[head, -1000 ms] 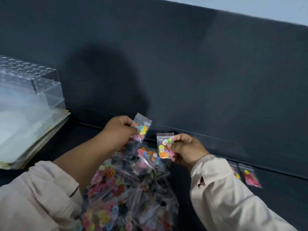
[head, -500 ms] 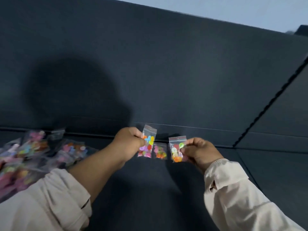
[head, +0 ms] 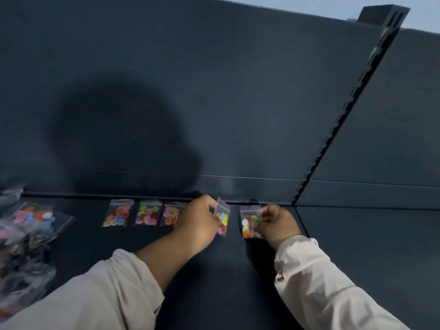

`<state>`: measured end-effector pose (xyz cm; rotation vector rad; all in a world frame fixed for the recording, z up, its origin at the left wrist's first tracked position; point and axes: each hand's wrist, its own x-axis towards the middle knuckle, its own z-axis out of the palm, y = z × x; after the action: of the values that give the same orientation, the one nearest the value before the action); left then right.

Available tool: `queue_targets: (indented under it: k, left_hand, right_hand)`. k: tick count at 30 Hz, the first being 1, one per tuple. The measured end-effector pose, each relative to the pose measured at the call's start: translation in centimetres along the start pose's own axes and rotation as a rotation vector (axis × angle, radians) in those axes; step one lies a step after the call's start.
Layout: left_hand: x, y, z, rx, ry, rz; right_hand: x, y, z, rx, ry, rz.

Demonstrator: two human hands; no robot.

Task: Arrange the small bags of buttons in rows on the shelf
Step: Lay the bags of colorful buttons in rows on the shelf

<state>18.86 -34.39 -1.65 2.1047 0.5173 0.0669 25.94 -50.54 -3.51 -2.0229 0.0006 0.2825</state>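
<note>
Head view: row started along the back edge of the shelf. Three button bags lie flat side by side: first bag, second bag, third bag. The third is partly hidden behind the left grip.

Left grip: fingers curled, pinching a fourth bag by its left edge. That bag is tilted and looks raised off the shelf, just right of the third.

Right grip: fingers curled round the right edge of a fifth bag. This one sits low against the back edge; can't tell if it is already touching down.

The unsorted pile of bags sits at the far left of the shelf, well apart from the row.

Risks, as judgement:
- Fourth bag lands overlapping the third, since the left grip blocks the view of that edge.
- The gap between fourth and fifth looks wider than the gaps in the laid row, so uneven spacing if both drop where they are.
- Slick plastic on a smooth dark shelf, so a bag may skid or rotate on release, skewing the row.
- Left sleeve pulling back could brush the laid bags.
- Buttons bunch at the bottom of the tilted bag, so it may not lie flat.

Labels and writing: none readable. The bags are clear zip type and no print is visible; the dark back panel is plain.
</note>
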Motion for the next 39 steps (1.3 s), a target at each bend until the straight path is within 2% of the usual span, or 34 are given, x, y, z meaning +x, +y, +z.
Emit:
queue_targets:
  k: [5, 8, 10, 13, 16, 20, 39]
  left_hand:
    - [-0.1, 0.6, 1.5, 0.238, 0.027, 0.067]
    - [-0.7, 0.2, 1.7, 0.445, 0.122, 0.213]
    - [-1.2, -0.4, 1.8, 0.522, 0.152, 0.333]
    - [-2.2, -1.7, 2.0, 0.638, 0.053, 0.508]
    - [-2.6, -2.5, 2.1, 0.802, -0.032, 0.618]
    - [-2.7, -2.9, 2.6, 0.838, -0.209, 0.55]
    - [-1.5, -2.7, 2.7, 0.879, -0.176, 0.522]
  right_hand:
    - [0.5, 1.3, -1.2, -0.19, 0.0, -0.069]
    - [-0.2, 1.7, -2.0, -0.489, 0.038, -0.232]
    - [-1.0, 2.2, -2.3, -0.589, 0.02, -0.409]
    - [-2.1, 3.4, -2.2, -0.694, -0.073, -0.604]
    - [-2.3, 4.5, -1.7, -0.803, -0.056, -0.726]
    - [-2.3, 4.8, -1.4, -0.921, -0.085, -0.75]
    - [-0.3, 4.7, 0.0, -0.982, -0.018, -0.821]
